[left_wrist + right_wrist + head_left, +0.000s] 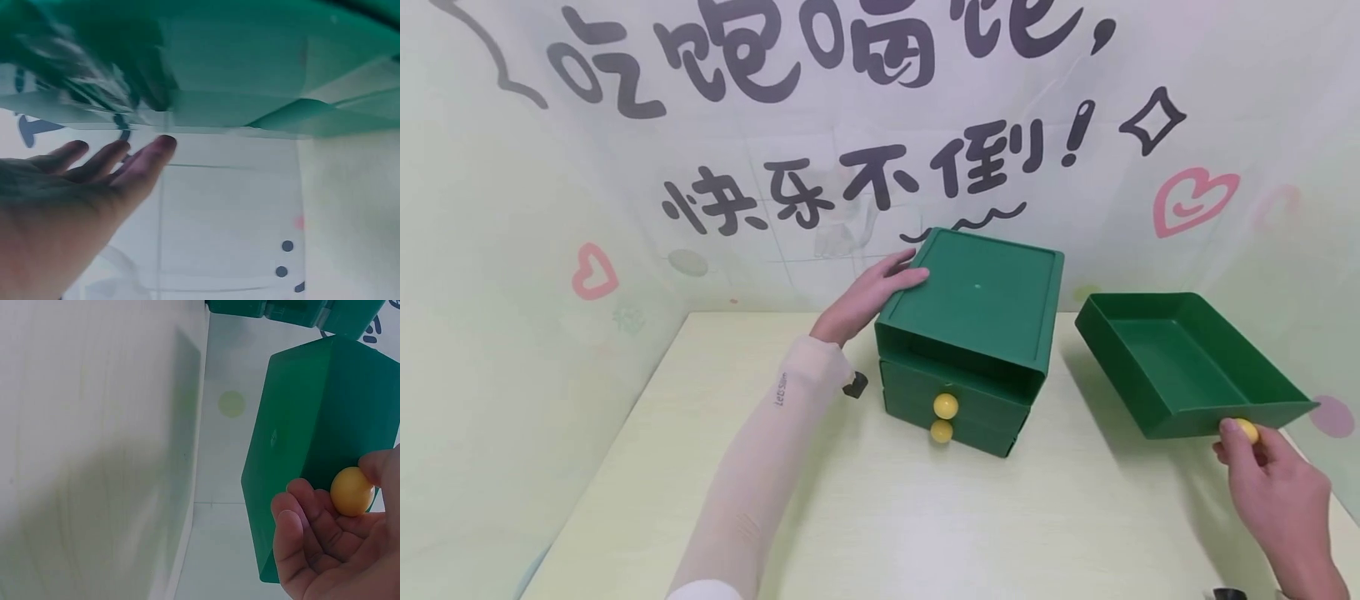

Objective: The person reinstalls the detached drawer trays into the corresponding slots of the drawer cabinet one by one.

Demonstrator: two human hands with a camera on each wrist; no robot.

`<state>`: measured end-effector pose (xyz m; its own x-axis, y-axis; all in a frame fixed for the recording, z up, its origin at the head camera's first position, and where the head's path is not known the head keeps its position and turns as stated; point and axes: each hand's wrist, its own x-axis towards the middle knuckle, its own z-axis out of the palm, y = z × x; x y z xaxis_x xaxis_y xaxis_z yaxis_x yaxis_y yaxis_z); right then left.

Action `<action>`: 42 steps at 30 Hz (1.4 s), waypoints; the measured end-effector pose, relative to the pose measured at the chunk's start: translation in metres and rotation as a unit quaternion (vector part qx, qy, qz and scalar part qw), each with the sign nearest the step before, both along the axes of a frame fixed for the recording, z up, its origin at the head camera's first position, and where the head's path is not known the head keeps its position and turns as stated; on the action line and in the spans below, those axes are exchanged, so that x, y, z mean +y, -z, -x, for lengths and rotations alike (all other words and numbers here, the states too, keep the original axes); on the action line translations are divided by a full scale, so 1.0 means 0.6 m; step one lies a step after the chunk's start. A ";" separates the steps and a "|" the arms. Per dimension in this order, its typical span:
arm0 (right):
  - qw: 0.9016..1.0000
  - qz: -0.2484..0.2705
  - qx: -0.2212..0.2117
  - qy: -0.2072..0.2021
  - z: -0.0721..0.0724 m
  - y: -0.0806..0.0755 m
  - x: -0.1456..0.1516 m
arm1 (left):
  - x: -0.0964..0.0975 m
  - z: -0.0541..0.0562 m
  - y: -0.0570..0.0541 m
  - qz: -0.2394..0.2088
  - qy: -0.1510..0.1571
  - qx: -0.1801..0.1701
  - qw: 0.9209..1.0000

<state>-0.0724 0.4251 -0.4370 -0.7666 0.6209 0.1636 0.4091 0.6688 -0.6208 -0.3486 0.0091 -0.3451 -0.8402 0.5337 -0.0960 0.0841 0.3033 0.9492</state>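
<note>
- Left hand (868,296) lies flat, fingers straight, steadying the green plastic drawer cabinet (977,308).
- Right hand (1273,487) pinches the yellow ball knob (351,491), removed green drawer tray (1180,358) held aloft beside the cabinet.
- Best kept level, squared with the empty top slot.

Green drawer cabinet (972,333) on a pale bench (865,508), top slot empty, two lower drawers with yellow knobs, left hand (868,296) resting flat against its upper left edge, right hand (1273,492) pinching the yellow knob (1246,430) of a removed green drawer (1183,362), held tilted off to the cabinet's right
</note>
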 end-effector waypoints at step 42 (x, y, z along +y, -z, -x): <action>0.999 0.028 0.028 -0.014 -0.009 0.004 -0.003 | 0.001 -0.020 0.002 -0.049 -0.092 0.045 0.994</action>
<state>-0.0671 0.4234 -0.4392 -0.7747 0.6084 0.1721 0.3547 0.6435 -0.6783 -0.3367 0.0098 -0.3464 -0.9273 0.3733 0.0286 0.1213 0.2273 0.9663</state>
